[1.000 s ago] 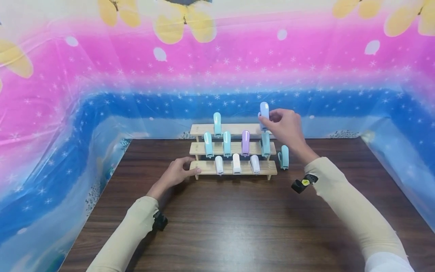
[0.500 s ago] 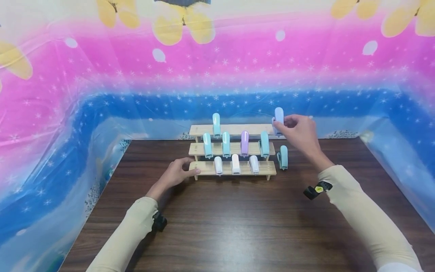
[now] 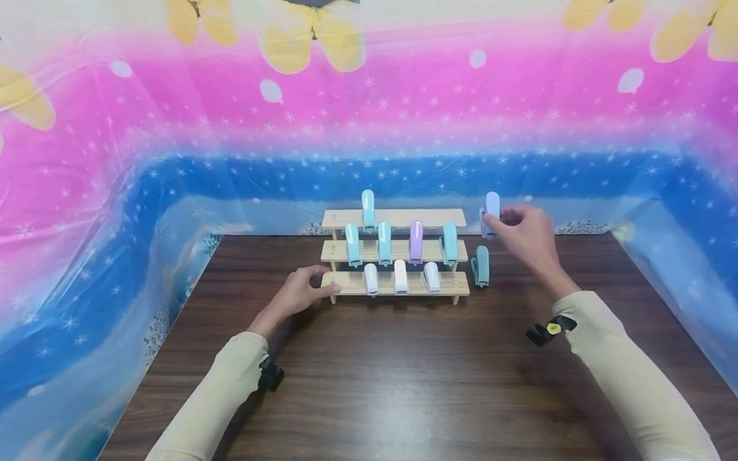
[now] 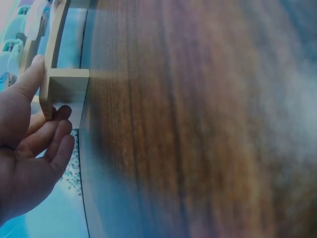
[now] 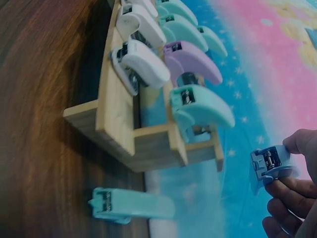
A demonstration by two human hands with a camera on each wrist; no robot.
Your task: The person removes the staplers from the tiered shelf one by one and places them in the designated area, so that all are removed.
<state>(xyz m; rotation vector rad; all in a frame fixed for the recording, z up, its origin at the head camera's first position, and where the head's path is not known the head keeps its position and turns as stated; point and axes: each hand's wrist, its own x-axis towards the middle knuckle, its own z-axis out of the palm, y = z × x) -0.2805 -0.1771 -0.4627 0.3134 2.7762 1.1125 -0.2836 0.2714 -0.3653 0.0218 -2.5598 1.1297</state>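
My right hand (image 3: 529, 240) pinches a pale lavender-blue stapler (image 3: 492, 214) between thumb and fingers, in the air right of the rack's top step. In the right wrist view that stapler (image 5: 270, 163) shows its front end. My left hand (image 3: 298, 291) grips the left end of the three-step wooden rack (image 3: 346, 282), thumb on top of the lowest step; the left wrist view has the fingers curled under the board (image 4: 55, 54). Three white staplers (image 3: 400, 277) stand on the lowest step. A purple stapler (image 3: 416, 242) and three mint ones (image 3: 384, 243) occupy the middle step.
One mint stapler (image 3: 368, 210) stands on the top step, towards its left. Another mint stapler (image 3: 482, 266) is on the brown wood table (image 3: 380, 384), just right of the rack. A patterned cloth (image 3: 369, 128) hangs behind and along both sides.
My right hand has carried the pale lavender-blue stapler from above the top step's right end out to the right and a little lower. The left hand keeps its place on the rack.
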